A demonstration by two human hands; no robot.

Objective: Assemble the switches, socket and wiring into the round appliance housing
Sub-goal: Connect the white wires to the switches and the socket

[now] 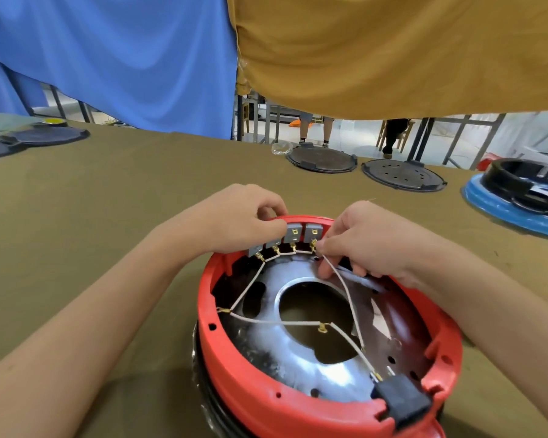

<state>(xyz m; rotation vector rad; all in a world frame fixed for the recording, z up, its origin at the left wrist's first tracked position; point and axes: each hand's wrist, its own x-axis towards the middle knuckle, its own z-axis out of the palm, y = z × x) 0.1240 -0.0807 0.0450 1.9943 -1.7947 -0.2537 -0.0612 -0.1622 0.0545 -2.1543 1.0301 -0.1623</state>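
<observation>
Red plastic forms the round housing (298, 403), which is sitting upside down on the olive-brown table (108, 200), close in front of the person. Inside it a shiny metal plate (285, 339) with a large central hole is showing. Along the far rim a row of four grey switches (293, 236) is standing side by side, each with brass terminals facing inward. White wires (345, 289) are running from those terminals across the interior — one branch is reaching the left wall, another is dropping to the black socket (402, 401) that is seated in the near right rim.

The left hand (244, 219) is curling over the far rim, its fingers and thumb gripping the switches at the left part of the row. The right hand (364, 245) is pinching a wire end at the terminal of the rightmost switch, thumb and forefinger pressed together on it, while the other fingers are resting curled against the inner wall.

Farther back on the table, two dark round lids (321, 159) are lying flat near the far edge, and at the right a black housing (532, 181) is sitting on a blue ring (500, 210). Blue cloth (108, 58) and mustard cloth (393, 52) are hanging above the table.
</observation>
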